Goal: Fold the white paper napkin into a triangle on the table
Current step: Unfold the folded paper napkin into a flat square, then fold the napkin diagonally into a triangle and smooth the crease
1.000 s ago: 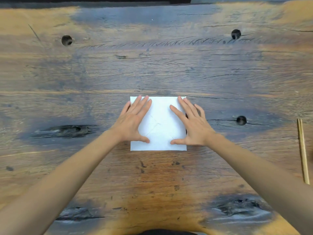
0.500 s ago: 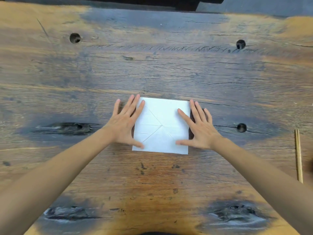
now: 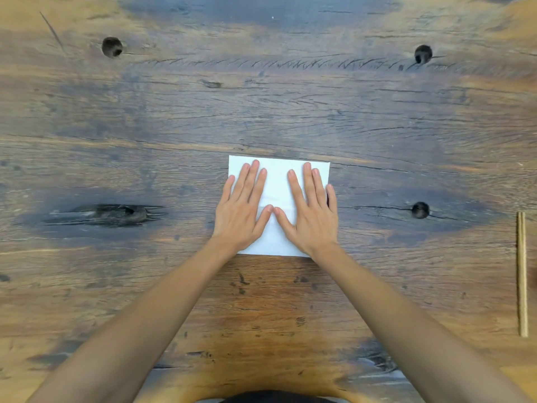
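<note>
A white paper napkin (image 3: 277, 181) lies flat as a square in the middle of the wooden table (image 3: 261, 106). Both palms rest flat on top of it. My left hand (image 3: 242, 207) covers its left half, fingers stretched forward and slightly apart. My right hand (image 3: 312, 210) covers its right half in the same way. The two thumb tips touch over the napkin's centre. Neither hand grips anything. The crease lines on the napkin are mostly hidden beneath the hands.
A pair of light wooden chopsticks (image 3: 522, 274) lies lengthwise at the table's right edge. The rustic tabletop has round knot holes (image 3: 420, 210) and a long dark crack (image 3: 116, 213) left of the napkin.
Both hands slid inward from the napkin's side edges onto its middle, and the thumbs now meet. The view also shifted slightly.
</note>
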`<state>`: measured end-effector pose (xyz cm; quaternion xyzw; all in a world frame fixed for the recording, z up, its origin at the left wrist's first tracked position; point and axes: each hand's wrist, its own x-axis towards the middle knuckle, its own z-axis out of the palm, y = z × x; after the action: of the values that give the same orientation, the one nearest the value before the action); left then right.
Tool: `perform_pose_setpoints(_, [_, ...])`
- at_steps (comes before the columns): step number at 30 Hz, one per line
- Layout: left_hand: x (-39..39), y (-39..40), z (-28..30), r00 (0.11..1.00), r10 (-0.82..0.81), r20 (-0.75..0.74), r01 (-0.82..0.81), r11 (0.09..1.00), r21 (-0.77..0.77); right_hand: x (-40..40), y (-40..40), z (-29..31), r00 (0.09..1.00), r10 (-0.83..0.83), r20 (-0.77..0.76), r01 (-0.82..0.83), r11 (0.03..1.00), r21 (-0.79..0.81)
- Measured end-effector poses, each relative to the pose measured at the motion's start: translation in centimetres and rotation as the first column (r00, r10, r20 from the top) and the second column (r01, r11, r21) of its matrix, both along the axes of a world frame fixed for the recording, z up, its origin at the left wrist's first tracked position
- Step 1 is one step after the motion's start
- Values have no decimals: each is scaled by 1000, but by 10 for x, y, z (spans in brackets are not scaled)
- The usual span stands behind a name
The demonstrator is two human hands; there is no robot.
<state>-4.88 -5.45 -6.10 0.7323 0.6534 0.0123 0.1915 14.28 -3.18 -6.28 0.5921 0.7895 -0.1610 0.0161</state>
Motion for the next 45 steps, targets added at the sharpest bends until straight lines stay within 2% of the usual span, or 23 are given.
perform_pose_setpoints(5, [-4, -3, -3, 998, 34, -44, -34, 999, 11, 17, 2, -5, 1000, -20, 14, 19, 999, 36])
perform_pose_setpoints(8, [-12, -1, 4, 989, 142, -39, -143, 989, -29, 32, 4, -1, 995, -100, 25, 100, 995, 9])
perform_pose_setpoints(12, [-24, 3, 21, 948, 308, 80, -305, 951, -50, 60, -6, 10, 967, -247, -57, 242, 967, -83])
perform_pose_setpoints(15, [-27, 9, 36, 913, 351, 207, -371, 927, 62, 80, -31, 18, 916, -379, -128, 351, 915, -197])
perform_pose_setpoints(17, [-23, 13, 45, 868, 419, 265, -453, 888, 81, 90, -51, 22, 890, -437, -130, 390, 878, -278])
perform_pose_setpoints(20, [-13, 20, 51, 753, 572, 325, -587, 807, -60, 100, -79, 25, 881, -450, -148, 379, 857, -350])
perform_pose_setpoints(25, [-6, 29, 47, 565, 761, 319, -732, 640, -232, 103, -84, 24, 888, -440, -135, 359, 846, -395])
perform_pose_setpoints(27, [-5, 30, 44, 520, 790, 326, -749, 605, -270, 102, -83, 23, 895, -434, -104, 363, 843, -398])
perform_pose_setpoints(31, [-7, 33, 41, 493, 810, 317, -764, 577, -288, 101, -84, 21, 900, -428, -83, 364, 843, -397])
perform_pose_setpoints(35, [-8, 41, 43, 400, 867, 296, -794, 489, -361, 103, -82, 20, 912, -406, -64, 343, 837, -426])
perform_pose_setpoints(39, [-4, 50, 50, 347, 900, 265, -794, 432, -426, 104, -79, 19, 922, -384, -47, 324, 832, -451])
perform_pose_setpoints(41, [-2, 50, 52, 329, 899, 290, -789, 430, -439, 104, -79, 19, 925, -378, -45, 316, 829, -461])
perform_pose_setpoints(45, [1, 44, 54, 337, 867, 366, -754, 482, -446, 104, -78, 20, 928, -371, -41, 308, 824, -476])
